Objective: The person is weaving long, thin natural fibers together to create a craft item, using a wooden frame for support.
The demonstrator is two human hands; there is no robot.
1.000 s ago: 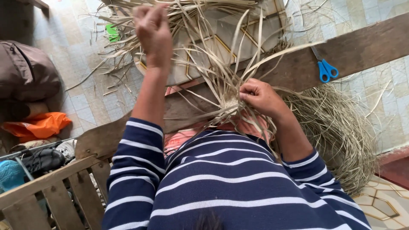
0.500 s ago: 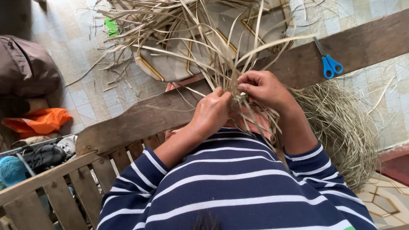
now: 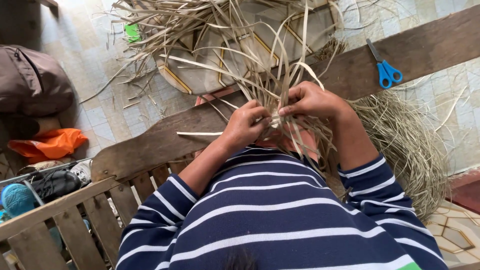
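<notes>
Both hands meet over the wooden rail (image 3: 165,137): the left hand (image 3: 245,125) has its grip pinched shut on a few dry strips (image 3: 270,90) at the woven knot, and the right hand (image 3: 310,100) clamps the same bundle just beside it, fingers closed. Loose strip ends fan up over the round tray (image 3: 210,75), so a slack pinch could probably let the crossing spring apart, or a brittle strip could crack at the bend. Scissors (image 3: 384,70) lie well apart on the rail.

scissors (image 3: 385,67) on plank (image 3: 160,140), straw heap (image 3: 405,145) right
</notes>
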